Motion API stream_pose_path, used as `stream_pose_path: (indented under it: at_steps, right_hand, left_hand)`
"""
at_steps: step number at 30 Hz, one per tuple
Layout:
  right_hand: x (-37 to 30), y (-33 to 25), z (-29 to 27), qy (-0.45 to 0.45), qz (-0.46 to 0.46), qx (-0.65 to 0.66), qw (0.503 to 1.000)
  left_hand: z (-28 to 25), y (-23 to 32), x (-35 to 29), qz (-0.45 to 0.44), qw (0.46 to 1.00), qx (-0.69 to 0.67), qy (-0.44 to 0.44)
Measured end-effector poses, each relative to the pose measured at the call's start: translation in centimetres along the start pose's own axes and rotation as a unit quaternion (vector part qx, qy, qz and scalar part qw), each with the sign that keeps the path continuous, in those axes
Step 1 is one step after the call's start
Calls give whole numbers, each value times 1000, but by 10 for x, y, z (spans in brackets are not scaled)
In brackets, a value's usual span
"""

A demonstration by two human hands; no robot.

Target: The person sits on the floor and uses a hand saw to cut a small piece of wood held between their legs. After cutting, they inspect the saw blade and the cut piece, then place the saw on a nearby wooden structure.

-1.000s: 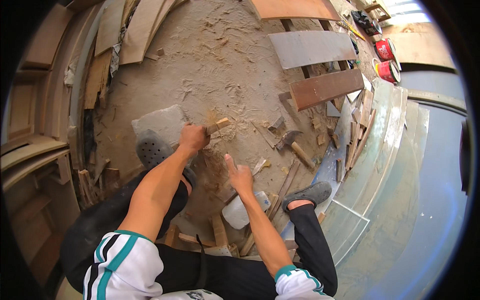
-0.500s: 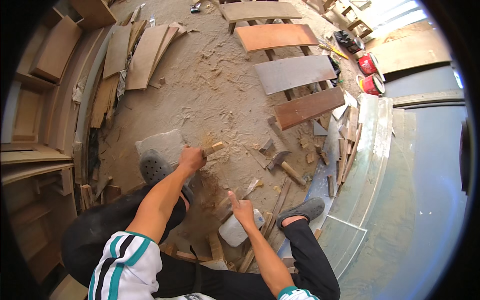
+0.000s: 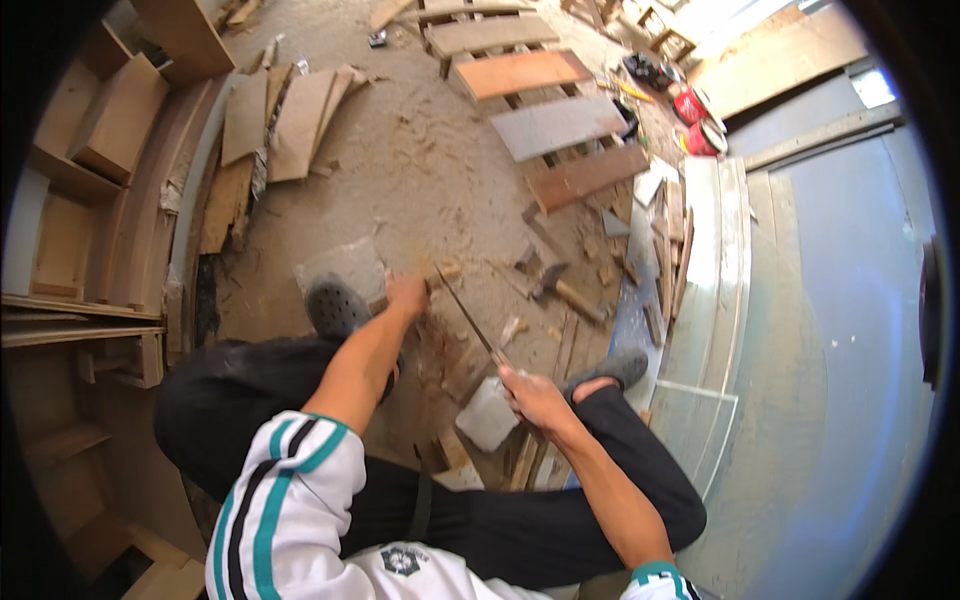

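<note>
My left hand (image 3: 407,297) is closed on a short piece of light wood (image 3: 445,273), pressing it down at the edge of a pale concrete slab (image 3: 345,268). My left foot, in a grey clog (image 3: 338,308), rests on that slab. My right hand (image 3: 532,396) grips a long bladed tool (image 3: 468,316) by its end. The dark, narrow blade shows edge-on and reaches up to the wood piece; whether it is a saw or a knife cannot be told. Below my right hand lies a whitish block (image 3: 488,416). A hammer (image 3: 570,292) with a wooden handle lies farther right.
Several finished boards (image 3: 557,127) lie in a row on supports ahead. Plywood offcuts (image 3: 298,125) lean at the left beside wooden cabinets (image 3: 125,115). Glass sheets (image 3: 760,400) cover the right side. Red paint cans (image 3: 703,137) stand far right. Shavings and wood scraps litter the floor.
My right hand has moved right and upward, and its blade now shows as a long dark line reaching the wood piece. My left hand still holds the wood. The whole view has shifted.
</note>
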State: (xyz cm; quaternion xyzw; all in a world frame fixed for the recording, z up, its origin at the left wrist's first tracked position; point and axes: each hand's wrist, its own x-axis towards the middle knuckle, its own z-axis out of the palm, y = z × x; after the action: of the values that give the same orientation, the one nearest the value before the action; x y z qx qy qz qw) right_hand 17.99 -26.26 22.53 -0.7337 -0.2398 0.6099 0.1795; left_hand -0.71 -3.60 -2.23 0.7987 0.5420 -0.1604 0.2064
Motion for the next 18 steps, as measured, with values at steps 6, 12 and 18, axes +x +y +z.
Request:
stream_pose_path:
  at_steps: [6, 12, 18]
  right_hand:
    - [-21, -17, 23, 67, -47, 113, 990]
    - [-73, -98, -20, 97, -68, 164, 979]
    - [-136, -110, -75, 153, -128, 141, 970]
  left_hand:
    - [-31, 11, -18, 61, 998, -22, 6]
    - [-32, 9, -25, 61, 997, -44, 9]
    - [-65, 28, -19, 54, 976, -210, -20]
